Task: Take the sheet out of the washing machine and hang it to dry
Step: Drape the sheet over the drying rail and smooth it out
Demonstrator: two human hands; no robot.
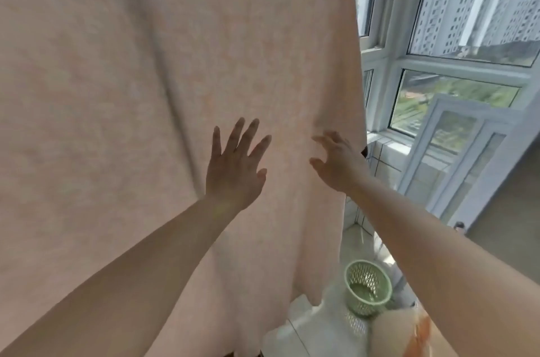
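**Sheet Hanging: Hand Position Status**

The pink sheet (175, 79) is hanging vertically, filling the left and centre of the view beside the window (455, 70). The left hand (233, 169) is facing the fabric with fingers (257, 149) spread straight. The right hand (339, 164) is reaching near the sheet's right edge, fingers loosely curled, gripping nothing. A green basket (367, 288) is sitting on the floor below.

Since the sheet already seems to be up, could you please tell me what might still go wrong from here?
1. Neither the left hand nor the right hand grips the hanging pale pink fabric sheet; a firm smoothing push might shift it on its support, which is out of view.
2. Its lower hem hangs close to the green mesh plastic basket and the white items on the floor, so it could brush or catch on them.
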